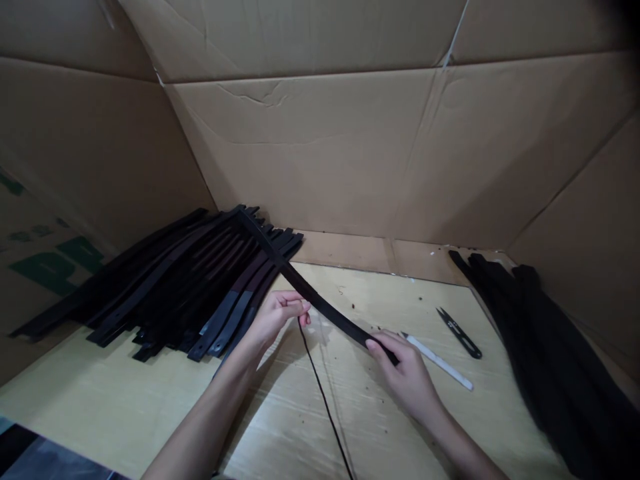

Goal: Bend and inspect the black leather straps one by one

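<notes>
A long, slightly curved black strip (pixel 339 319) slants across the middle of the head view, its far end over a pile of similar strips. My right hand (pixel 404 368) is closed around its near end, thumb on top. My left hand (pixel 280 316) is closed in a pinch beside the strip's middle. From its fingertips a thin black cord (pixel 325 395) runs down to the bottom edge. The cord's upper end is hidden by the fingers. Just right of my right hand lies a slim white-handled tool (pixel 439 362), its tip partly hidden, and beyond it black thread snips (pixel 459 333).
The pile of black strips (pixel 185 280) covers the table's left side. More long black pieces (pixel 540 340) lie along the right edge. Cardboard walls (pixel 300 153) enclose the back and both sides. Small dark specks dot the pale tabletop (pixel 425 427).
</notes>
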The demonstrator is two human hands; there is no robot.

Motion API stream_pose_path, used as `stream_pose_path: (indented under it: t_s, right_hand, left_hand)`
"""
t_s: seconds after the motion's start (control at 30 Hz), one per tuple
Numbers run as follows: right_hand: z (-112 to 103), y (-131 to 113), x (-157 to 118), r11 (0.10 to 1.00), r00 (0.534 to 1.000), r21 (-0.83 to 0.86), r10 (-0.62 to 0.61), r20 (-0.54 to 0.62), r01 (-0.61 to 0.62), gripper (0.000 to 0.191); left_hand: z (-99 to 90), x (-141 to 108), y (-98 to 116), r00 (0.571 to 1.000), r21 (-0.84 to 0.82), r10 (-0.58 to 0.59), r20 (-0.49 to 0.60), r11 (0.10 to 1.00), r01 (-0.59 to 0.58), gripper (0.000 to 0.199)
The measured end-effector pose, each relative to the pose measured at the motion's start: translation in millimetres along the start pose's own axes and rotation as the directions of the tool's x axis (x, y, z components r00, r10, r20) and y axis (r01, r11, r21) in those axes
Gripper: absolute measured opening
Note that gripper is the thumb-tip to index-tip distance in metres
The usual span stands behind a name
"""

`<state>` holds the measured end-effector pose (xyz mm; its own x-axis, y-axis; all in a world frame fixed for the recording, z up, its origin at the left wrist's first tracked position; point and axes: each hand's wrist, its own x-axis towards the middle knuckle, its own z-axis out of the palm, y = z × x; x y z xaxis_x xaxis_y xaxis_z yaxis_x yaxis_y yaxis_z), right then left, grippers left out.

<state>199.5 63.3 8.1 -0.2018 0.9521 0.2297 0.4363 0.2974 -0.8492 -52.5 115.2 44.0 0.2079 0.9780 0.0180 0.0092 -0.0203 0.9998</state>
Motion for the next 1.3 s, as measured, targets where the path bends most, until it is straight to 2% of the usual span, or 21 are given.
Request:
stream_pose_path:
  t_s: [0.13, 0.27, 0.37, 0.5, 0.57, 0.6, 0.63, 0.7, 0.8, 0.9, 0.97, 1.07, 1.17, 1.3]
  right_hand:
    - [-0.1, -2.6, 1.2, 0.995, 0.999, 0.088, 0.046, 0.027, -0.048, 0.037]
    - [-0.5, -1.1, 0.5, 0.923, 0.965, 0.290, 0.217, 0.149, -0.253, 0.049]
    - [-1.0, 1.0, -1.3, 0.771, 0.894, 0.458, 0.341, 0.290, -0.443, 0.049]
    - [-0.3, 0.7, -4.0, 0.514, 0.756, 0.554, 0.443, 0.483, -0.655, 0.046]
    - [1.6, -0.4, -5.3, 0.442, 0.705, 0.549, 0.452, 0.547, -0.709, 0.045]
    - [2.9, -0.9, -5.8, 0.439, 0.698, 0.543, 0.442, 0.563, -0.716, 0.046]
    - [4.4, -1.2, -6.1, 0.457, 0.704, 0.536, 0.423, 0.571, -0.710, 0.046]
    - [7.3, -1.3, -6.3, 0.557, 0.761, 0.530, 0.363, 0.538, -0.640, 0.046]
    - [10.0, -0.3, -4.8, 0.778, 0.892, 0.462, 0.275, 0.358, -0.425, 0.043]
    - [9.0, 1.4, -2.4, 0.929, 0.967, 0.285, 0.197, 0.162, -0.237, 0.030]
    - [6.7, 2.7, -1.3, 0.977, 0.986, 0.147, 0.142, 0.086, -0.153, 0.025]
    - [3.4, 4.2, -1.4, 0.996, 0.996, -0.018, 0.083, 0.033, -0.083, 0.026]
    - [2.7, 4.8, -3.3, 0.995, 0.998, -0.083, 0.060, 0.026, -0.057, 0.025]
    - [6.3, 5.2, -7.7, 0.982, 1.000, -0.187, 0.004, 0.024, 0.001, 0.025]
  left_hand:
    - [3.0, 0.5, 1.1, 1.000, 0.007, 0.026, 0.004, 1.000, -0.026, 0.027]
    - [3.9, 1.5, 2.6, 0.999, -0.001, 0.044, 0.005, 0.999, -0.044, 0.026]
    - [2.5, 1.6, 2.0, 0.997, -0.032, 0.072, 0.040, 0.997, -0.071, 0.026]
    - [1.4, 0.8, -2.2, 0.989, -0.128, 0.098, 0.108, 0.988, -0.084, 0.028]
    - [1.8, 0.7, -5.4, 0.988, -0.178, 0.107, 0.108, 0.980, -0.087, 0.036]
    - [2.1, 1.0, -7.0, 0.989, -0.192, 0.110, 0.098, 0.977, -0.090, 0.037]
    - [2.4, 1.4, -8.5, 0.990, -0.197, 0.110, 0.083, 0.976, -0.092, 0.037]
    - [3.1, 2.6, -10.5, 0.995, -0.178, 0.098, 0.026, 0.980, -0.092, 0.036]
    - [4.4, 4.2, -10.4, 0.994, -0.099, 0.059, -0.097, 0.993, -0.068, 0.037]
    - [6.2, 4.4, -7.7, 0.990, -0.038, 0.015, -0.141, 0.999, -0.020, 0.038]
    - [7.4, 4.0, -6.2, 0.994, -0.034, 0.000, -0.107, 0.999, -0.003, 0.035]
    - [8.4, 3.5, -5.8, 0.999, -0.076, 0.011, -0.033, 0.997, -0.014, 0.030]
    - [8.0, 3.7, -6.3, 1.000, -0.147, -0.001, -0.010, 0.989, -0.001, 0.027]
    - [6.3, 3.8, -4.7, 0.998, -0.228, -0.059, -0.005, 0.972, 0.056, 0.013]
